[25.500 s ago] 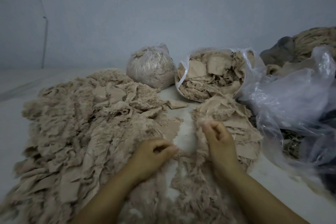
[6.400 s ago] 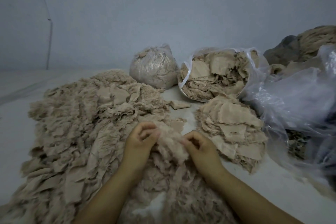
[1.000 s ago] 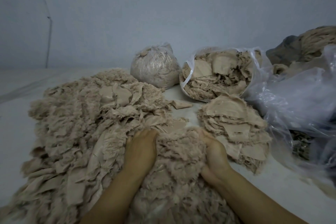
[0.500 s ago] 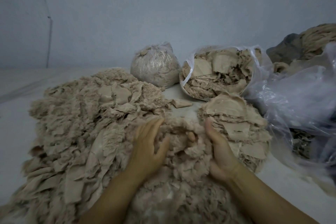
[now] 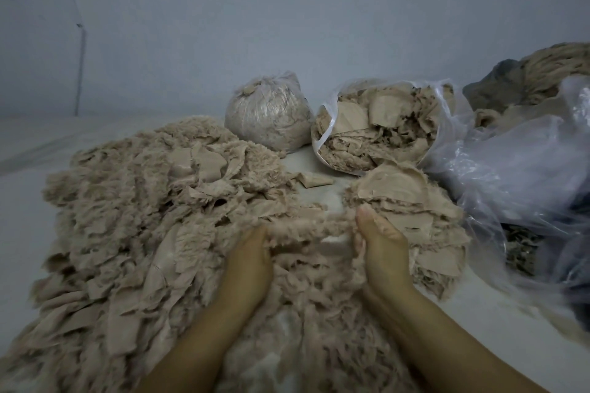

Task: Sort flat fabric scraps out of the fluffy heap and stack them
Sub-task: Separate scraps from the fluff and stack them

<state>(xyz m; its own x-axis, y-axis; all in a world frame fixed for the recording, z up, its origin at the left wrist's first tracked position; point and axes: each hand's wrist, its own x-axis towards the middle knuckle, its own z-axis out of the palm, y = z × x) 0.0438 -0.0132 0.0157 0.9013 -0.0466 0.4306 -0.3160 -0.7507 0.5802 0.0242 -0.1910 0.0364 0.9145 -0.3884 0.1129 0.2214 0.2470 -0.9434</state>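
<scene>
Near edge, middle: both hands sunk in the fluffy heap (image 5: 134,233).
Left hand (image 5: 247,260): fingers curled into a fluffy clump (image 5: 306,228); grip looks closed, though fluff hides the fingertips.
Right hand (image 5: 381,246): fingers buried in the clump's other end, thumb up.
Stack of flat scraps (image 5: 412,210): just right of the right hand, touching it.
Open bag of scraps (image 5: 376,124): behind the stack.

Your left hand (image 5: 247,260) and right hand (image 5: 383,252) have their fingertips buried in the beige fluffy fibre heap (image 5: 134,233). The crumpled clear plastic bag (image 5: 523,175) runs off the right edge, contents indistinct.
</scene>
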